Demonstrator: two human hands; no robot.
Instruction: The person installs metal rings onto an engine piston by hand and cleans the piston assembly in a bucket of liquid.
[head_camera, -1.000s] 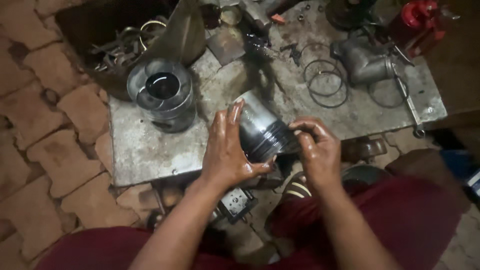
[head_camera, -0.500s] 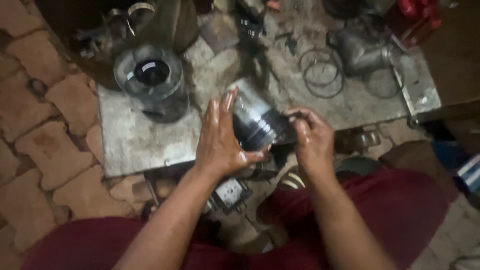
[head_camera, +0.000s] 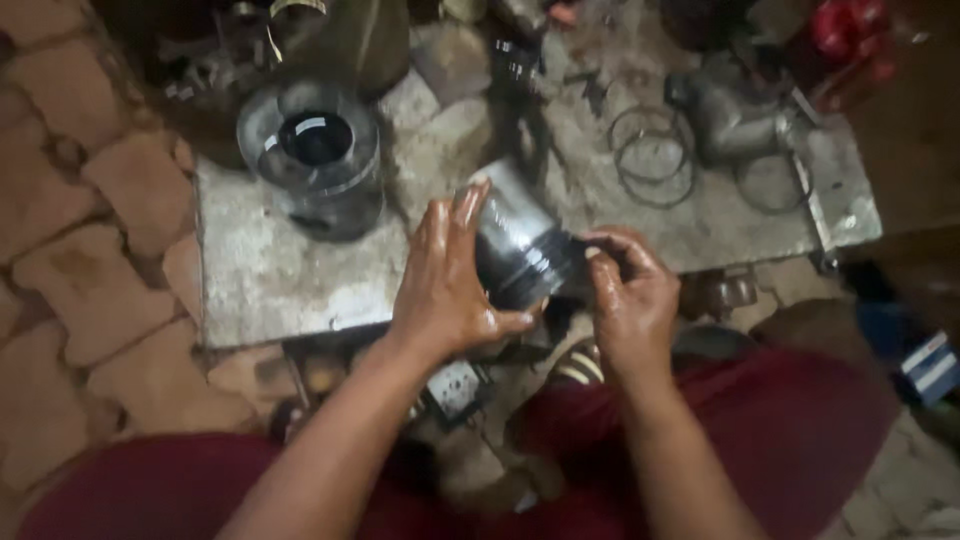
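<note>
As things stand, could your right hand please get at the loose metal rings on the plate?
Probably not yet: the right hand grips the piston with the left hand; the rings lie uncovered beyond.

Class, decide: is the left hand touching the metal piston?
Touching. The head view shows the left hand pressed flat against the piston, thumb under it.

You held a grey metal piston (head_camera: 520, 250) near the centre of the frame, tilted with its crown toward the upper left. It was cylindrical, oily and shiny, with ring grooves around the lower end, lifted above the surface (head_camera: 290, 290).
</note>
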